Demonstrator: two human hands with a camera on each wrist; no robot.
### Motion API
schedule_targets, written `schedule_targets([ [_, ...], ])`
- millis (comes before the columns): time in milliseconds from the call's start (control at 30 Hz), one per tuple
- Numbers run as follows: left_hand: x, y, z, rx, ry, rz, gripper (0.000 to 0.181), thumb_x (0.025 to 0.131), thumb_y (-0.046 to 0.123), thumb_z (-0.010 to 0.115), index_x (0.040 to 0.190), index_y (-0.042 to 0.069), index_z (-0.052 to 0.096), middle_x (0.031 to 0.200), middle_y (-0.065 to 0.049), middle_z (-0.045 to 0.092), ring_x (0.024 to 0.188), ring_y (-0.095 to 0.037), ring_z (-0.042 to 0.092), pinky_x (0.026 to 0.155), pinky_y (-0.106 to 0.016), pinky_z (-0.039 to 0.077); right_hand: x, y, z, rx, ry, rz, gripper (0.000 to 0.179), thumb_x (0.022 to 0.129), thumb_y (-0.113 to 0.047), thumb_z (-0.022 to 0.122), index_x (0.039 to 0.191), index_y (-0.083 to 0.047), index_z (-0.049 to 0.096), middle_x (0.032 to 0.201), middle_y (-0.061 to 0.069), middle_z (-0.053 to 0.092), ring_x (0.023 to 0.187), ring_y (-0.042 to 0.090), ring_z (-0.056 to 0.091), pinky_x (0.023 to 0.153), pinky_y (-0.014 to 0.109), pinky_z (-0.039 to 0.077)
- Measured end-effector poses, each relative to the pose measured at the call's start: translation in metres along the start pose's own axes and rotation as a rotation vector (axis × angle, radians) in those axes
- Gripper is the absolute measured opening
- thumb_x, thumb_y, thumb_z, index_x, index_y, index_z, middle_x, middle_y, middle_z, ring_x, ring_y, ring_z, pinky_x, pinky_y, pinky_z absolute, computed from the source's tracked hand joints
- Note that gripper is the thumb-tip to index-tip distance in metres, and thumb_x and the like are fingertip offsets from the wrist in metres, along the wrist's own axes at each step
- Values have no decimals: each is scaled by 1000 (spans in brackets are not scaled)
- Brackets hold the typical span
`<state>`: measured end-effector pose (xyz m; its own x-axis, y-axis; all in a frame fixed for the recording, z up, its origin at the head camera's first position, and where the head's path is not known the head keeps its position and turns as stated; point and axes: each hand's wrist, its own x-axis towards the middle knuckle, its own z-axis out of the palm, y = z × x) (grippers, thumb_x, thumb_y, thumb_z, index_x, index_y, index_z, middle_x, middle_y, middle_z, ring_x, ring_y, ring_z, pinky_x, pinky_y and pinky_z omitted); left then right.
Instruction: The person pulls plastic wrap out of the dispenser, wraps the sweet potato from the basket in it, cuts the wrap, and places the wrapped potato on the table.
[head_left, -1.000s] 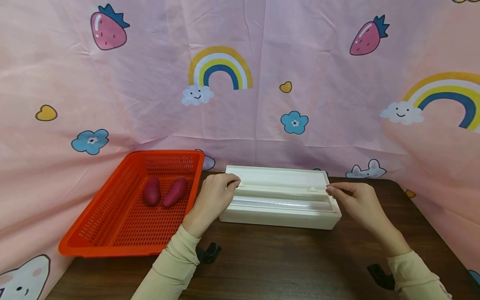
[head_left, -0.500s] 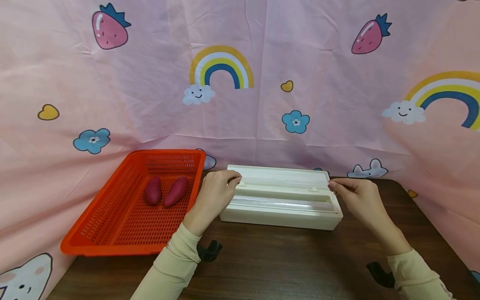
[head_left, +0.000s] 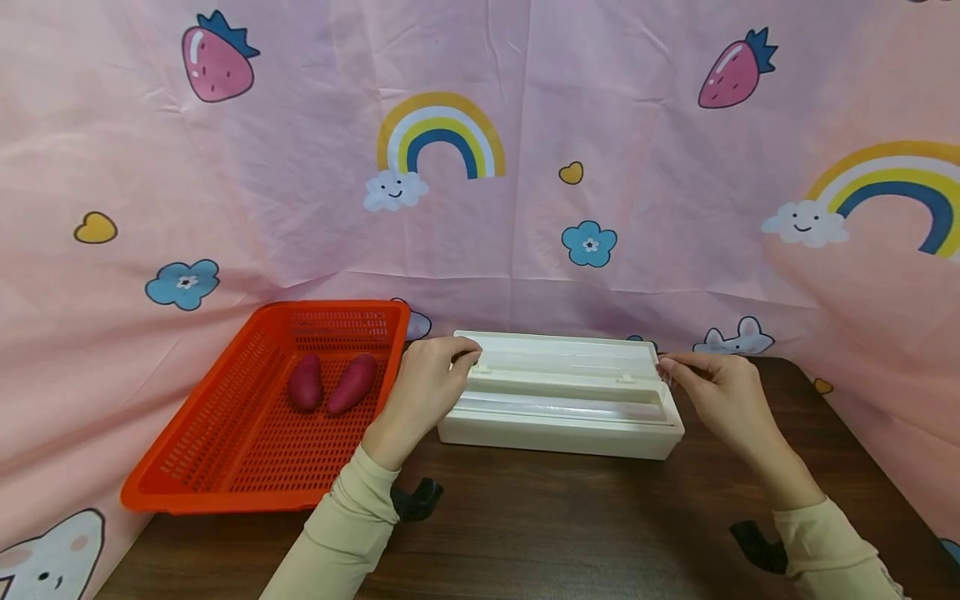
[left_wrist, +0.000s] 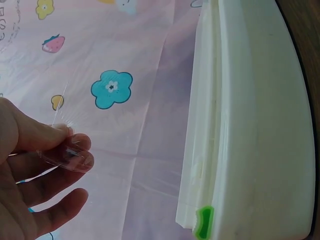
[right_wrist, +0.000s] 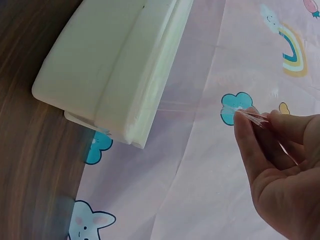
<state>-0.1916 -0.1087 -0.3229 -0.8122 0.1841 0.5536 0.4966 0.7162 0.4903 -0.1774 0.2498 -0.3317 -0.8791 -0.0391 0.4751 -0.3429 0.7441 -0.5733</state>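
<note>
A white cling film dispenser box stands on the table with its lid tilted back. A roll of clear film shows in its slot. My left hand is above the box's left end, pinching a corner of the cling film between thumb and fingers. Above the right end, my right hand pinches the other corner, which looks bunched in the right wrist view. Between the hands the sheet is nearly invisible. A green slider sits at one end of the box in the left wrist view.
To the left of the box stands an orange perforated basket holding two purple sweet potatoes. The dark wooden table runs back to a pink printed cloth. Black straps hang at both wrists.
Both hands have risen slightly, the right one a little more, still pinching the film. The box, basket and sweet potatoes have stayed in place.
</note>
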Motion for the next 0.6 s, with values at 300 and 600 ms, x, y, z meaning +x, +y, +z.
schedule_targets([
  [300, 1, 2, -4, -33, 4, -36, 13, 95, 9, 68, 97, 8, 81, 88, -5, 78, 73, -17, 66, 71, -36, 56, 4, -4, -6, -3, -20, 10, 27, 100, -29, 66, 109, -8, 80, 86, 9, 77, 66, 4, 50, 55, 22, 40],
  [600, 6, 4, -5, -37, 12, -19, 13, 95, 9, 68, 97, 8, 81, 87, -4, 77, 71, -17, 65, 71, -37, 56, 7, -5, -10, -23, -7, -11, 24, 100, -27, 66, 109, -10, 80, 84, 8, 76, 60, 7, 42, 51, 27, 32],
])
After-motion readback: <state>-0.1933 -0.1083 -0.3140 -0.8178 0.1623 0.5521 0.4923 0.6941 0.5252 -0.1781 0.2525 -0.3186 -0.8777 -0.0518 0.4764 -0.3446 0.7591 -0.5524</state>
